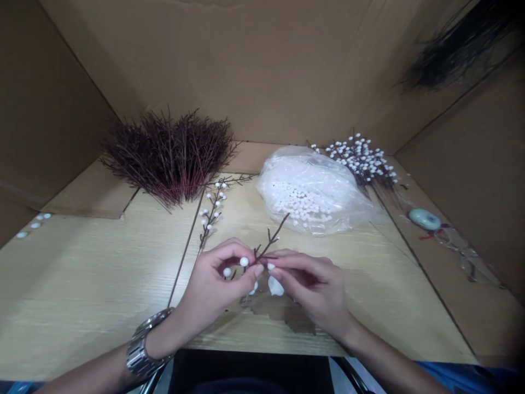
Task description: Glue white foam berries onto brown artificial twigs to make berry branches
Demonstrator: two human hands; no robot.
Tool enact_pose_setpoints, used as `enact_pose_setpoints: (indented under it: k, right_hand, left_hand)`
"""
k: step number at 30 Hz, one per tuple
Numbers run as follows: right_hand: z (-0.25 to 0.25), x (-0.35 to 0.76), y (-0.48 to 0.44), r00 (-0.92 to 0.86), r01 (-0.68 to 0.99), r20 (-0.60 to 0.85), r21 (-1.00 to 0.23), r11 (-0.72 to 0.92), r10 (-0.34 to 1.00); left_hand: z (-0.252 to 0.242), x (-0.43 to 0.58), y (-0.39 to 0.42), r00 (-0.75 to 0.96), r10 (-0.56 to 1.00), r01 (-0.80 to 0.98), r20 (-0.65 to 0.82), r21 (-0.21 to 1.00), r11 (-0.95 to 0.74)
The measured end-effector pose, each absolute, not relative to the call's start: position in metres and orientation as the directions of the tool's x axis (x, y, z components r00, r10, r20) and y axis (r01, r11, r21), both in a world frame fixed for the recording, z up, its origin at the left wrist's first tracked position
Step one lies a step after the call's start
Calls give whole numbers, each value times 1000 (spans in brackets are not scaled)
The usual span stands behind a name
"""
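My left hand (223, 273) pinches a brown artificial twig (272, 239) between thumb and fingers, its forked tip pointing up and right. White berries (244, 261) sit on its lower part, beside my left thumb. Close against the twig, my right hand (314, 279) is closed, with a small white berry (271, 266) between thumb and forefinger. Just below the fingertips shows a white blob (276, 286) above a brown scrap (279, 312) on the table. Behind my left hand lies a berried twig (212, 210).
A large bundle of bare brown twigs (172, 153) stands at the back left. A clear plastic bag (315, 189) of white berries lies centre back, with finished-looking berried twigs (361, 158) to its right. A pale oval object (424, 219) lies far right. Cardboard walls (254, 71) enclose the table.
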State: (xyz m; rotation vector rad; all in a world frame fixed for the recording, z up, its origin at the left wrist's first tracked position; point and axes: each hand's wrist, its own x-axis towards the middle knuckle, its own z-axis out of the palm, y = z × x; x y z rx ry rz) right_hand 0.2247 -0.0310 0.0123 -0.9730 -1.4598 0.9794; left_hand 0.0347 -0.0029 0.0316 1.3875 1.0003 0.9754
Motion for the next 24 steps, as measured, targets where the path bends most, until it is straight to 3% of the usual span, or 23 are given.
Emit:
enact_pose_setpoints:
  k: [17, 22, 24]
  right_hand:
    - [8, 224, -28, -109, 58, 313, -945, 321, 943]
    - [20, 241, -20, -216, 82, 170, -978, 191, 961]
    - [27, 260, -10, -181, 108, 146, -980, 167, 973]
  left_hand:
    - [28, 35, -1, 299, 954, 86, -13, 996, -14]
    - [27, 34, 2, 321, 945, 72, -58, 997, 37]
    - [26, 33, 4, 328, 938, 66, -110, 993, 93]
